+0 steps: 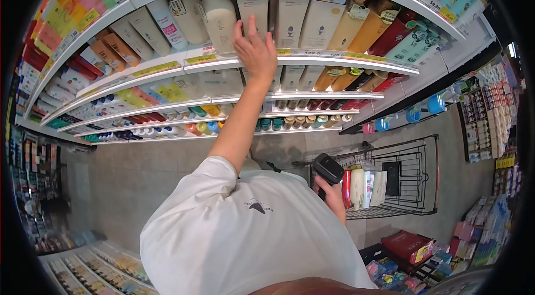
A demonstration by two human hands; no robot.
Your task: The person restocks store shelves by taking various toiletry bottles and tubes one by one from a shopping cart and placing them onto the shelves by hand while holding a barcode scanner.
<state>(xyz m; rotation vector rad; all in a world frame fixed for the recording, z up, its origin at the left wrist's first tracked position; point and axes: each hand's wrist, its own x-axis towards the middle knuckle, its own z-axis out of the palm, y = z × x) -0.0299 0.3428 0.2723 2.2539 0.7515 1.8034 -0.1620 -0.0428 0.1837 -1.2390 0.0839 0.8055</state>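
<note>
My left hand (pixel 256 52) reaches up to the shelf with its fingers spread, fingertips against the front of a pale grey box (pixel 252 5) with a small picture label on top. Just left of it stands a cream pump bottle (pixel 217 19). To its right are another pale box (pixel 291 13) and a cream pack (pixel 322 22). Low beside my body, my right hand (pixel 332 197) is wrapped round a black handheld device (pixel 329 168) that looks like a barcode scanner. Its handle is mostly hidden by my fingers.
A wire shopping cart (pixel 409 167) stands to my right, with several bottles and boxes (pixel 365 188) in it. Shelf edges (pixel 312 62) with price tags curve across in front. A dark red box (pixel 408 246) sits at the lower right, near hanging blue containers (pixel 436 104) farther up.
</note>
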